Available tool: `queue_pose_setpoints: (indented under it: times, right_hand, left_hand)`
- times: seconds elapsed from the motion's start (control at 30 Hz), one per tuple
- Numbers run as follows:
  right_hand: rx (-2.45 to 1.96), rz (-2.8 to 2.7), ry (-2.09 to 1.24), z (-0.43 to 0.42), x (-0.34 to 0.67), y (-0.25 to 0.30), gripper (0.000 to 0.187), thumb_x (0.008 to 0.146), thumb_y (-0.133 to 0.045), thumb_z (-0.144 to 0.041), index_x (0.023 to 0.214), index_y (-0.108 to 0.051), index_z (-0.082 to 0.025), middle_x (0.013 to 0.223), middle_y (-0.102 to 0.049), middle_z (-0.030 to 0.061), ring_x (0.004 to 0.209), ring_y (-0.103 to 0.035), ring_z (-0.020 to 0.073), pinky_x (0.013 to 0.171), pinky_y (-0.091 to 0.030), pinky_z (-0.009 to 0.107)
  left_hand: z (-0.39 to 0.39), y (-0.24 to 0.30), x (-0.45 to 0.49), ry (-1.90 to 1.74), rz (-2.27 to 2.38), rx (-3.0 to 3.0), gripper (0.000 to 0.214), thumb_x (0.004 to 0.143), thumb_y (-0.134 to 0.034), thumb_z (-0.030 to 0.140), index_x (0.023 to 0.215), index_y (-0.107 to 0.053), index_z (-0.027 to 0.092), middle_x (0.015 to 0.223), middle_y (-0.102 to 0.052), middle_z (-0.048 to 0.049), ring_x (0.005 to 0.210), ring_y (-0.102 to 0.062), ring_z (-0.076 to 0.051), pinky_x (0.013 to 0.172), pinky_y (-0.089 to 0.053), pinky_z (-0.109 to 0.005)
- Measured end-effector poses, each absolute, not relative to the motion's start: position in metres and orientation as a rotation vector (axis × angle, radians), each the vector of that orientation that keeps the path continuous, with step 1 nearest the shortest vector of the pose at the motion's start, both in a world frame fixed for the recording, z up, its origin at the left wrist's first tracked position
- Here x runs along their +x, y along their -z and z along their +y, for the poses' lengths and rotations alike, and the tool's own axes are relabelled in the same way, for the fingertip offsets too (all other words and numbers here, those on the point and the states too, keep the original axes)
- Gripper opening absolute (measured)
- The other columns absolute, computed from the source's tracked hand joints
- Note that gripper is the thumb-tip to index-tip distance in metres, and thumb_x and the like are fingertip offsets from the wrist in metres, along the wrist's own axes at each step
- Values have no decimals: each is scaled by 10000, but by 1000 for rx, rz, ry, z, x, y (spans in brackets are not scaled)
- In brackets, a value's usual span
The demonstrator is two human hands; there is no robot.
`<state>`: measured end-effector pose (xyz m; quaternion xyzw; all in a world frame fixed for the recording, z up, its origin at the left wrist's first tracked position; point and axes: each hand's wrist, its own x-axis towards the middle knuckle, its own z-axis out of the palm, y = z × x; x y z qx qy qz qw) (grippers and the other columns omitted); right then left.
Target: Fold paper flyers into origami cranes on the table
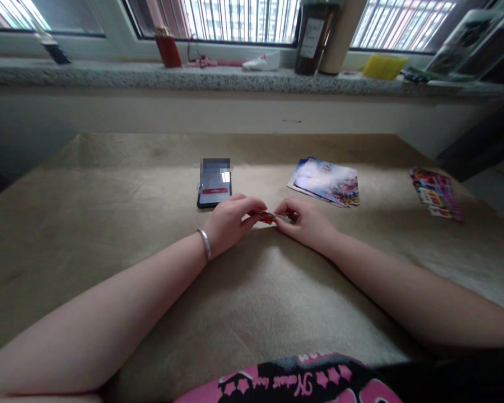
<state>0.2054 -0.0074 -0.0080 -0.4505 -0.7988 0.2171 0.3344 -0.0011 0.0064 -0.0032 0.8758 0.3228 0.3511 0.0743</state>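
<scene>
My left hand (238, 217), with a silver bangle at the wrist, pinches a small, flat, red-and-orange packet (264, 215) between thumb and fingers. On the packet's right end, the thumb and index finger of my right hand (304, 220) are closed too. Seen almost edge-on just above the table, the packet is partly covered by my fingers. A dark-edged phone (215, 184) lies just beyond my left hand. Past my right hand is a loose pile of large printed cards (325, 180), blue and purple on top.
Several bright pink, red and yellow packets (435, 193) lie fanned at the right of the tan-covered table (109, 184). Behind it, the stone windowsill (121, 73) carries a red container (168, 49), a dark bottle (313, 39) and a yellow block (384, 66).
</scene>
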Motion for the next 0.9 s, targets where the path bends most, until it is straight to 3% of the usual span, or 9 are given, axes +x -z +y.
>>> queue_pose_setpoints:
  times: [0.2, 0.33, 0.67, 0.9]
  right_hand:
    - [-924, -2233, -274, -6, 211, 7, 51, 779, -565, -158, 753, -568, -202, 894, -660, 45, 826, -589, 165, 737, -453, 290]
    - [-849, -2378, -182, -6, 213, 6, 58, 781, -559, -150, 765, -578, -203, 899, -678, 52, 828, -592, 173, 732, -453, 293]
    - [-701, -2445, -506, -4, 218, 4, 61, 748, -620, -152, 751, -583, -200, 860, -683, 43, 823, -598, 164, 750, -466, 305]
    - [-615, -2474, -594, -2, 221, 1, 10, 787, -620, -180, 777, -622, -179, 915, -681, 72, 881, -602, 173, 831, -470, 347]
  left_hand:
    - [9, 1, -1, -1015, 730, 2864, 128, 917, -529, 255, 935, -632, 181, 844, -683, -24, 779, -591, -130, 748, -477, -250]
    - [7, 0, -1, -866, 630, 2929, 135, 914, -499, 211, 874, -617, 158, 827, -652, -39, 791, -572, -138, 748, -469, -255]
    - [4, -4, -6, -573, 504, 2867, 131, 854, -593, 290, 907, -641, 179, 860, -640, -38, 799, -567, -142, 731, -444, -251]
    - [2, -6, -5, -542, 447, 2888, 159, 787, -536, 139, 879, -657, 184, 866, -663, -37, 804, -578, -147, 764, -452, -271]
